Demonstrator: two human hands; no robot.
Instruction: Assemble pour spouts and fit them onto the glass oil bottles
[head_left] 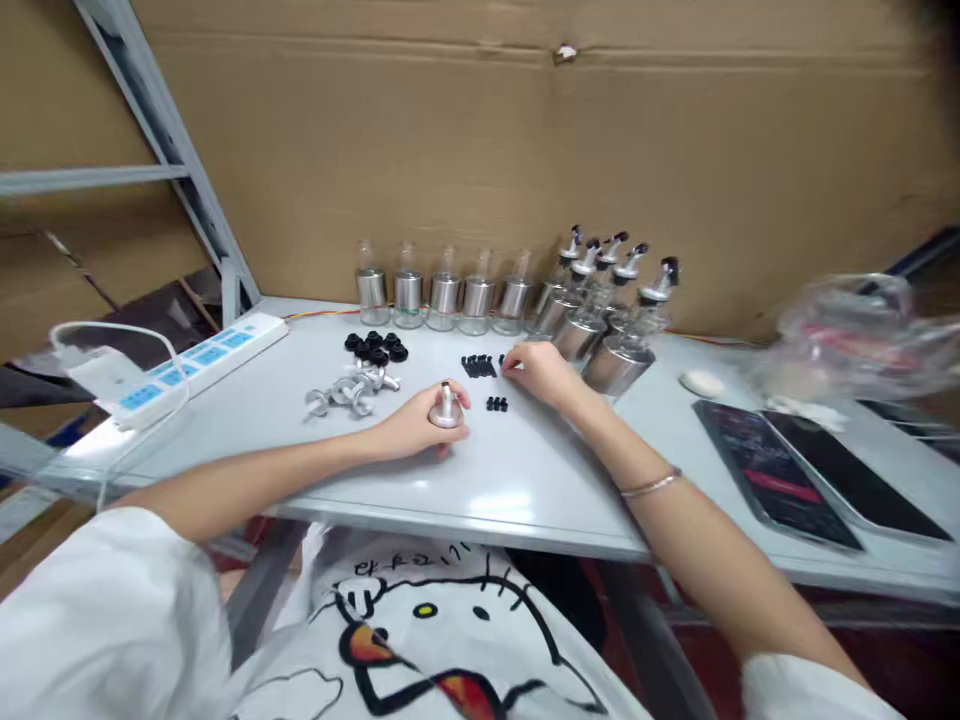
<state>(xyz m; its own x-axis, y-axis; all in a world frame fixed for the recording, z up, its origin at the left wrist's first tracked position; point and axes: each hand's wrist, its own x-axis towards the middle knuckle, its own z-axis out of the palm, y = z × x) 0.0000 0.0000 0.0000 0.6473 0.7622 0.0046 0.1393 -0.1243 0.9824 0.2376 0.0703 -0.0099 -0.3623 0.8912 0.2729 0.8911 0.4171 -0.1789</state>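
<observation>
My left hand [420, 428] is closed around a silver pourer spout [446, 410], held upright with its narrow tube on top and its round flange below. Farther right, my right hand [544, 370] is pinched at the tabletop, a small black piece [502, 359] showing at its fingertips. Beside those fingers lies a row of small black tube-like parts [478, 367]. Nearer to me is a little group of short black pieces [496, 404]. Left of my left hand are several loose silver spouts [352, 390], with black ring-shaped stoppers [375, 347] just behind them.
Glass bottles with metal sleeves [445, 295] line the back. Bottles fitted with spouts [619, 362] stand close behind my right forearm. A power strip [199, 360] lies left; two phones [776, 475], a white oval object [702, 383] and a plastic bag [862, 330] are right.
</observation>
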